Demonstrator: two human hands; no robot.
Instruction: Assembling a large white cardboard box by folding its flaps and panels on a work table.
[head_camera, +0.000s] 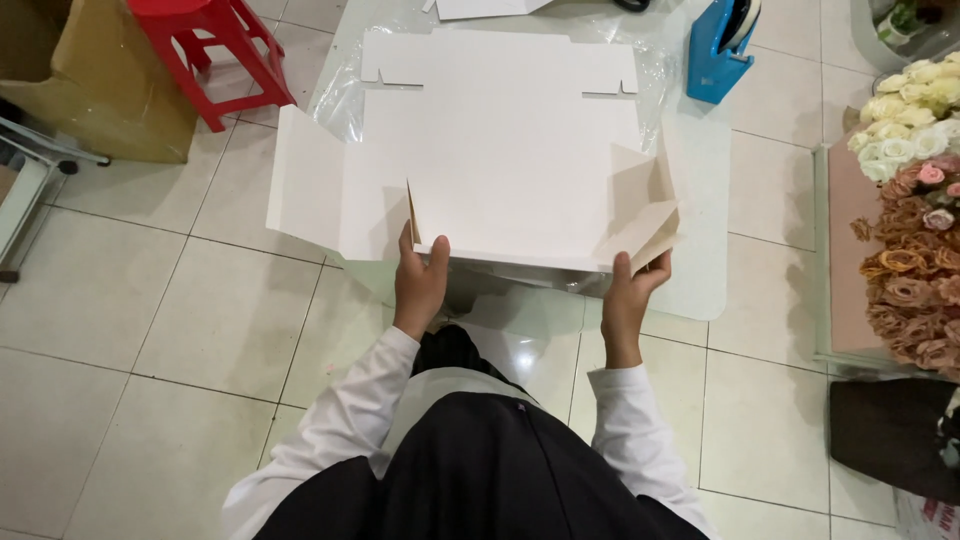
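While the flat cardboard box (500, 150) lies on the table (700, 200), left hand (420, 285) pinches its near edge. Right hand (630, 290) clamps the folded corner flap (645, 225), holding it upright.

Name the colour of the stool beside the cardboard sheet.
Red; the stool shows best in the head view, upper left.

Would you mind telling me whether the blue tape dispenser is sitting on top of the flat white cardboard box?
No, the blue tape dispenser stands at the table's far right corner, apart from the white cardboard box.
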